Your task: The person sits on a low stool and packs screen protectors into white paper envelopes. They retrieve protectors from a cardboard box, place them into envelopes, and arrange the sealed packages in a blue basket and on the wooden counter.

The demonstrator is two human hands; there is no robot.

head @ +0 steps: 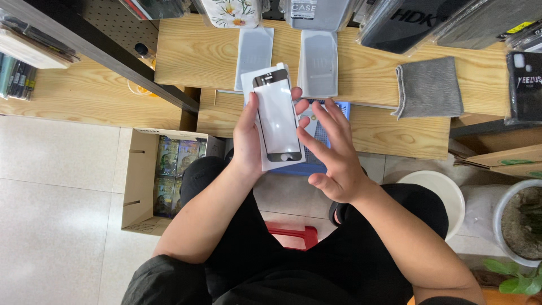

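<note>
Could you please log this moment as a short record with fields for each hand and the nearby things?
left hand: holds a black-framed screen protector on a white backing card
right hand: open, fingers spread beside the protector's right edge
bench: light wood, with two grey sleeves and a grey cloth
floor: open cardboard box, red stool
</note>
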